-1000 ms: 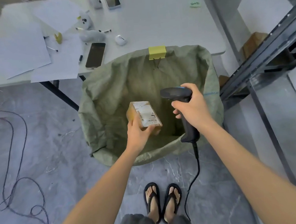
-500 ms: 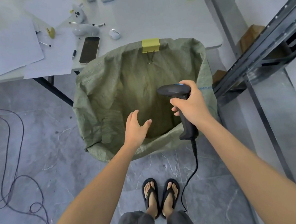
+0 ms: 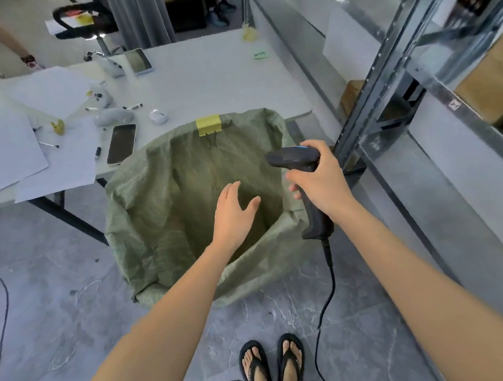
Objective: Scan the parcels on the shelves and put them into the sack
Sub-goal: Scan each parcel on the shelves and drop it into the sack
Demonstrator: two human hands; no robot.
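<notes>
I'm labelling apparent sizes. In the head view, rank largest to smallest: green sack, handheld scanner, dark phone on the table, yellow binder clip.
1. green sack
2. handheld scanner
3. dark phone
4. yellow binder clip
Scanner above phone is unsure: the scanner sits nearer the camera.

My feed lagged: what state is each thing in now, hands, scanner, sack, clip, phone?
Sack: open, rim clipped at the table edge.
Clip: clamped on the sack's rim.
Left hand: open, empty, over the sack's mouth.
Scanner: held, head pointing left, cable hanging.
Right hand: gripping the scanner's handle.
Phone: face up on the table, screen dark.
</notes>
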